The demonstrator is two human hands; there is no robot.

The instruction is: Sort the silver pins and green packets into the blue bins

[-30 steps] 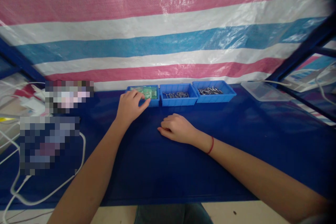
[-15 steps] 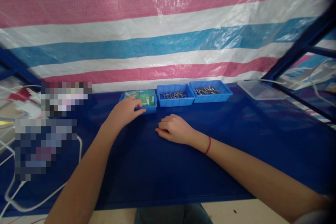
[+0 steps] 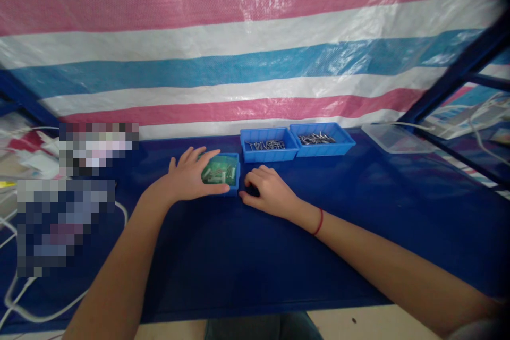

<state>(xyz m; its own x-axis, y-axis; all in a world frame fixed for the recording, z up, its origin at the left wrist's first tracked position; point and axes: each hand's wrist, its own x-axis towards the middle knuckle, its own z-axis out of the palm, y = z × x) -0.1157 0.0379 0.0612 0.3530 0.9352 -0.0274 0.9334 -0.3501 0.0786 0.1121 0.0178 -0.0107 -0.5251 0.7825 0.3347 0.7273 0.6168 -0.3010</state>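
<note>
My left hand [image 3: 186, 178] lies over the left side of a small blue bin [image 3: 234, 159], thumb along its front edge and fingers reaching over it. The bin holds green circuit-board pieces [image 3: 220, 170] and stands apart from the other bins, nearer to me. My right hand [image 3: 268, 191] rests on the blue table with its fingers curled, right beside the bin's right wall. Nothing shows in it.
Two more blue bins stand side by side at the back, one [image 3: 269, 153] with thin metal pins, the other [image 3: 323, 149] with metal screws. A clear plastic tray [image 3: 392, 138] lies at the right. White cables [image 3: 24, 305] run along the left. A striped tarp hangs behind.
My left hand has dragged the bin with green pieces out of the row, toward me. My right hand has shifted slightly forward, up against the bin.
</note>
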